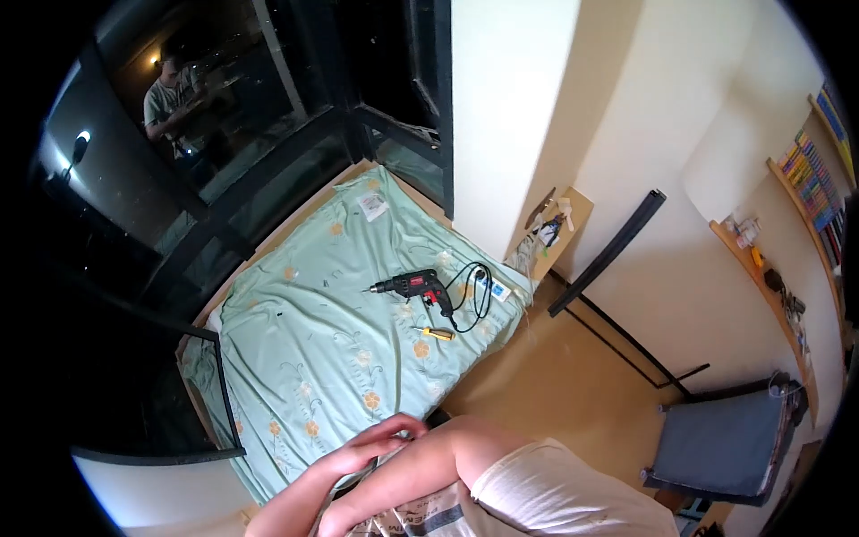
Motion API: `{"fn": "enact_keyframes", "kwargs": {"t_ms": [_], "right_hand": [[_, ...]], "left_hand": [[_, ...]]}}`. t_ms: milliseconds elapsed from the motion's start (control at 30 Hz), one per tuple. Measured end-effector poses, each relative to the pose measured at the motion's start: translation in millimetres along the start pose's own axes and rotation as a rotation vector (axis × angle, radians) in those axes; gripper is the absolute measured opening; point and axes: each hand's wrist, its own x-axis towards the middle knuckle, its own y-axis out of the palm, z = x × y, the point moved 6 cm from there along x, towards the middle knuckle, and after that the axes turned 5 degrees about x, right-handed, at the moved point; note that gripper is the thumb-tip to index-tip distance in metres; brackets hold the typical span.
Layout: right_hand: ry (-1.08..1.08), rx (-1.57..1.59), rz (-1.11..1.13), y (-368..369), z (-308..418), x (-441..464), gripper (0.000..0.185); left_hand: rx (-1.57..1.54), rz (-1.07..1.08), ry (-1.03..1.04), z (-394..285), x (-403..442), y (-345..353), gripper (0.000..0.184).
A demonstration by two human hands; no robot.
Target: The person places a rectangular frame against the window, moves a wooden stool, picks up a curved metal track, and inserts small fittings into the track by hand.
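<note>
My left hand (385, 438) is at the lower middle, beside the near edge of the bed-like surface and against my bent right arm. Its fingers are loosely curled and apart, with no object visible in them. My right forearm slants toward the bottom edge; its fingers cannot be made out. On the green flowered sheet (331, 358) lies a black and red power drill (416, 285), its bit pointing left. A coiled black cable (483, 304) rests to its right. Just below the drill is a yellow-handled screwdriver (438, 334).
Dark windows (242, 98) stand behind, reflecting a person. To the right are a small shelf with items (573, 210), a black metal frame (608, 255), a grey-blue padded piece (716, 447) and bookshelves (778, 170). A white label (372, 206) lies at the sheet's far end.
</note>
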Motion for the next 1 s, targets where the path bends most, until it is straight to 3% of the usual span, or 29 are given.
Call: {"fn": "enact_keyframes", "kwargs": {"t_ms": [200,367,467,500,600,700,767,833,933,1000], "right_hand": [[0.012,-0.008,0.052,9.5,0.9,-0.5,0.025],[-0.021,-0.015,0.077,11.1,3.8,6.4,0.025],[-0.009,-0.055,0.131,16.7,10.4,6.1,0.025],[0.01,-0.073,0.155,17.7,17.2,4.9,0.025],[0.117,-0.126,0.212,11.3,51.4,-10.9,0.025],[0.189,-0.222,0.265,4.6,77.3,-14.9,0.024],[0.066,-0.351,0.377,16.6,61.7,-2.4,0.025],[-0.044,-0.267,0.306,33.4,29.7,12.3,0.024],[-0.211,-0.138,0.181,43.5,12.5,26.5,0.025],[-0.186,-0.237,0.239,39.7,15.8,24.3,0.024]], "left_hand": [[-0.077,0.094,-0.043,33.0,-14.1,-3.9,0.047],[-0.137,-0.019,-0.216,49.0,-71.9,-15.3,0.043],[0.104,0.03,-0.097,37.1,-70.2,-19.7,0.038],[0.015,-0.052,-0.08,40.3,-61.8,-16.3,0.038],[-0.009,0.09,0.103,6.2,-17.4,6.9,0.051],[0.208,0.109,0.261,-2.2,9.3,15.3,0.05],[0.25,0.077,0.291,-1.1,3.1,12.9,0.049],[0.069,0.122,0.207,15.3,-10.6,11.7,0.036],[-0.013,0.07,-0.042,30.7,-57.4,2.8,0.034],[0.017,0.056,-0.01,35.6,-66.7,-3.9,0.031]]}}
